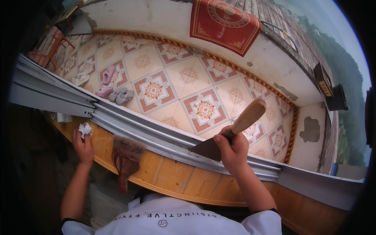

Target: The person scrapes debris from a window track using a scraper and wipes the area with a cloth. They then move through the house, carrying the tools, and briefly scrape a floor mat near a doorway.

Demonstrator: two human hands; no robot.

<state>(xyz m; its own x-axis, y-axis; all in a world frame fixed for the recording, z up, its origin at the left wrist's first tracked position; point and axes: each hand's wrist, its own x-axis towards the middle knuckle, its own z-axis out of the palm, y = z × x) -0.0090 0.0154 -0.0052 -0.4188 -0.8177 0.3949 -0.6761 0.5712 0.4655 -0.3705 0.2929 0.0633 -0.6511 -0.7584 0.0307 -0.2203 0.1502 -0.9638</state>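
My right hand (235,149) grips a putty knife (248,115) near the base of its wooden handle. The broad metal blade points down and left, its corner over the grey metal window track (164,140); whether it touches cannot be made out. Crumpled white tissue (85,129) is in the fingers of my left hand (83,148), above the left end of the wooden sill (173,173). Between my hands a wide, worn brush (127,161) with reddish stains lies on the sill, bristles toward the track and handle over the front edge.
Beyond the track is a patterned tile floor (188,88) with pink clogs (108,75) and grey shoes (121,96). A red mat (224,26) hangs over the low wall (164,17). An orange chair (48,48) stands far left. A white roll (63,117) lies near my left hand.
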